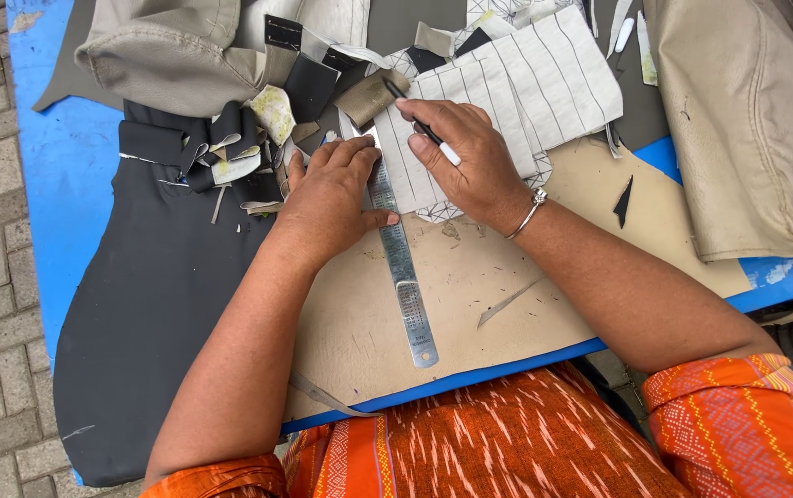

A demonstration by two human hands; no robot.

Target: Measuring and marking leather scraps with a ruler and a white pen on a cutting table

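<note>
My left hand (330, 195) presses flat on a steel ruler (403, 277) that lies lengthwise on a tan board (470, 286). My right hand (464, 152) holds a black and white pen (433, 138) against the ruler's right edge. Under the pen lies a white piece of fabric with thin dark lines (526, 88), its left edge running along the ruler. A bracelet circles my right wrist.
A dark grey sheet (147, 295) hangs over the blue table (65, 166) on the left. Fabric scraps (249, 148) pile up behind my left hand. Beige padded material (747, 129) covers the right side, more lies at the back left. Brick paving is at the far left.
</note>
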